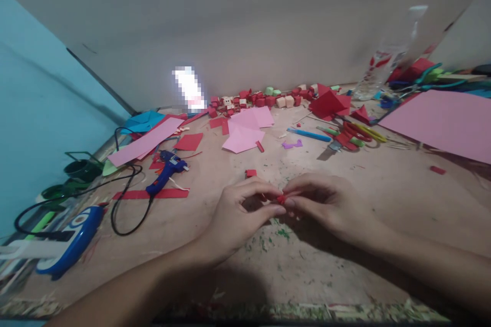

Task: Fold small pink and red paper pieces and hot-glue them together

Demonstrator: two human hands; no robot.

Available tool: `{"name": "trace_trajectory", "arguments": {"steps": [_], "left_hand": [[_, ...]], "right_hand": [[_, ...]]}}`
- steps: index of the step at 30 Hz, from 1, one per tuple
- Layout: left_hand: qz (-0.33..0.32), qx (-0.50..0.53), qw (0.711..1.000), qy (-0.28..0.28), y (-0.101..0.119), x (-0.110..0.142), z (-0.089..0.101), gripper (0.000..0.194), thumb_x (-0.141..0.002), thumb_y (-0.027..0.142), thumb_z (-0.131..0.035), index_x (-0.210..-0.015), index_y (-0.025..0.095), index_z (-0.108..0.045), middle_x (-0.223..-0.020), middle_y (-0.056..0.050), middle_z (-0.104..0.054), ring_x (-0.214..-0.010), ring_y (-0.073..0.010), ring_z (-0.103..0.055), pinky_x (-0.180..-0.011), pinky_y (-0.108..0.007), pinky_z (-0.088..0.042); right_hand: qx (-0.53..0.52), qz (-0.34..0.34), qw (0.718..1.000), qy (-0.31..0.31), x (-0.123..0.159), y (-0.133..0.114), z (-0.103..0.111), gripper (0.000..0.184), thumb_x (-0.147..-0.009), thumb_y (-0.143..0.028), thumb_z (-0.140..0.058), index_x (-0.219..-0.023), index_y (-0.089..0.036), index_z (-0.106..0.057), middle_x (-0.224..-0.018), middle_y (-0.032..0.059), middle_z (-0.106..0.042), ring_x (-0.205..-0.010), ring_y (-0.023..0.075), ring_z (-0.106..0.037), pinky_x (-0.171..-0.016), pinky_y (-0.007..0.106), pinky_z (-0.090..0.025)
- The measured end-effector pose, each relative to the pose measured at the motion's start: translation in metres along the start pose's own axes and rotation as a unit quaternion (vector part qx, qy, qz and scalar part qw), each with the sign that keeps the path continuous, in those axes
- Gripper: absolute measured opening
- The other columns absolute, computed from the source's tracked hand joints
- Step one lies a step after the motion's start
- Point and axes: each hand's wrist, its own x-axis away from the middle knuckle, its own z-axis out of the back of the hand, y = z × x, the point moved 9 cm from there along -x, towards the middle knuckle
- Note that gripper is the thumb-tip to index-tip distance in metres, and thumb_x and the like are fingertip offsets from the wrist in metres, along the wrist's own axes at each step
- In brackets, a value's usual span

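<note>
Between the fingertips of both hands is a small red folded paper piece (282, 199), held just above the table in front of me. My left hand (245, 209) pinches it from the left with thumb and index finger. From the other side my right hand (326, 202) closes thumb and fingers on it; some of its fingers are hidden. A small red paper block (250, 173) lies just behind my left hand. Green specks (283, 233) are scattered on the tabletop (215, 158) below the hands.
At left lie a blue glue gun (166, 171) with its black cord and a blue-white device (72, 245). Small red and cream paper cubes (264, 99) line the back. Pink paper (245, 130), a blue pen (309, 135), scissors (364, 132) and a clear bottle (383, 64) stand or lie beyond.
</note>
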Motion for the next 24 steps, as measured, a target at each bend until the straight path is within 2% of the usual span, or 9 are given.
{"name": "trace_trajectory", "arguments": {"steps": [8,14,20,24], "left_hand": [[-0.034,-0.010,0.999,-0.007,0.003,0.002,-0.001,0.010,-0.082,0.012,-0.078,-0.091,0.014,-0.081,-0.092,-0.008,-0.079,-0.085,-0.0171,-0.072,-0.079,-0.025,-0.057],[-0.049,-0.020,0.998,-0.017,0.006,0.002,-0.001,0.009,-0.085,0.013,-0.076,-0.091,0.016,-0.082,-0.093,-0.007,-0.079,-0.087,-0.0170,-0.072,-0.080,-0.026,-0.057],[0.022,0.000,1.000,-0.015,-0.008,0.000,-0.003,0.008,-0.083,0.016,-0.077,-0.090,0.017,-0.081,-0.090,-0.004,-0.080,-0.082,-0.0165,-0.072,-0.075,-0.025,-0.056],[-0.019,-0.029,0.998,-0.048,0.000,0.001,-0.007,0.008,-0.086,0.014,-0.073,-0.087,0.017,-0.081,-0.086,-0.005,-0.078,-0.079,-0.0158,-0.070,-0.074,-0.025,-0.054]], "right_hand": [[0.106,0.066,0.992,0.001,0.005,-0.008,-0.001,0.014,-0.090,-0.017,-0.065,-0.093,-0.019,-0.078,-0.082,0.0001,-0.080,-0.070,0.0107,-0.070,-0.065,0.018,-0.051],[0.120,0.068,0.990,-0.025,0.004,-0.010,-0.006,0.016,-0.093,-0.017,-0.063,-0.097,-0.019,-0.078,-0.088,0.0000,-0.080,-0.075,0.0108,-0.070,-0.069,0.019,-0.051],[0.071,0.006,0.997,-0.041,0.004,0.002,-0.008,0.016,-0.095,-0.027,-0.063,-0.092,-0.017,-0.074,-0.076,0.0012,-0.074,-0.065,0.0110,-0.064,-0.058,0.020,-0.048],[0.075,0.023,0.995,-0.065,0.006,0.006,-0.013,0.018,-0.094,-0.031,-0.063,-0.090,-0.016,-0.071,-0.071,0.0010,-0.069,-0.062,0.0108,-0.060,-0.057,0.020,-0.047]]}}
